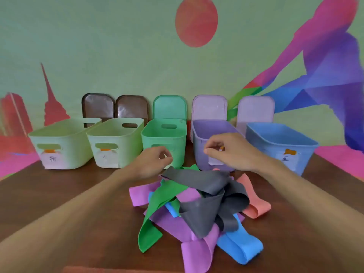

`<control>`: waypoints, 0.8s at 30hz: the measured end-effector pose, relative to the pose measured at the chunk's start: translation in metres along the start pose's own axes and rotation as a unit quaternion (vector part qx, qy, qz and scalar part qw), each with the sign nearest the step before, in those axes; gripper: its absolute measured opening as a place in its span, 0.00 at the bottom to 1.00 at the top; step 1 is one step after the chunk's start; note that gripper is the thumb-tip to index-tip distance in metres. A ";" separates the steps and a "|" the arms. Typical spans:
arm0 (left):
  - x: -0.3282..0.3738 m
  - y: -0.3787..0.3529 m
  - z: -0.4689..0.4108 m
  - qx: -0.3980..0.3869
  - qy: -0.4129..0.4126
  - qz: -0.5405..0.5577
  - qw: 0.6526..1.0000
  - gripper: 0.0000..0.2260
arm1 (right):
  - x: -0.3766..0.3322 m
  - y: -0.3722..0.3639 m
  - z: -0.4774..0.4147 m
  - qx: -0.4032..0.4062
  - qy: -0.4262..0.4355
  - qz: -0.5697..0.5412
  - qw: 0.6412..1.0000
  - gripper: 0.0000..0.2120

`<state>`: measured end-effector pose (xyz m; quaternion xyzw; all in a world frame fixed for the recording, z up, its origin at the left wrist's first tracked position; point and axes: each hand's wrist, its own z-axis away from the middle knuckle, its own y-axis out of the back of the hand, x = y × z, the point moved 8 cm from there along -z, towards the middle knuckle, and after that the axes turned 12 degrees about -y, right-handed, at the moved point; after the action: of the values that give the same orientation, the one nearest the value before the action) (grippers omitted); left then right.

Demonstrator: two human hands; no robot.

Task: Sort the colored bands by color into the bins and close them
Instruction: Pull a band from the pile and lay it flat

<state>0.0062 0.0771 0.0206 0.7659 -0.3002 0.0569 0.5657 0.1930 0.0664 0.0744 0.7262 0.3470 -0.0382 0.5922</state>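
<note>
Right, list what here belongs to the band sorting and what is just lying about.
Part of the job: green band, grey band, purple band, blue band, salmon band; left pale bin, right pale bin, green bin, purple bin, blue bin; brown lids, green lid, lilac lids.
Just there: wall mural, table.

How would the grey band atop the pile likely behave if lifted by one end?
Probably floppy: the grey band lies folded and draped over the purple band. Likely light, being a thin strip. It may drag the green band tangled with it.
</note>
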 end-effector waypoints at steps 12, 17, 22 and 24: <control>-0.034 -0.031 0.010 -0.019 0.109 0.065 0.992 0.11 | 0.018 -0.023 0.013 -0.017 -0.017 0.039 0.999 0.06; -0.038 -0.022 0.006 0.061 0.094 0.134 0.985 0.05 | 0.021 -0.029 0.006 -0.023 -0.019 0.030 0.999 0.05; -0.018 0.008 0.004 0.171 0.024 0.055 0.983 0.03 | 0.012 -0.039 -0.006 -0.040 -0.030 0.025 0.998 0.07; -0.016 0.022 0.003 0.222 0.031 0.109 0.968 0.02 | 0.005 -0.043 -0.013 -0.046 -0.026 0.030 0.998 0.11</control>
<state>-0.0188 0.0771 0.0306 0.8329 -0.3442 0.2067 0.3808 0.1692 0.0825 0.0402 0.7071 0.3112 -0.0239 0.6345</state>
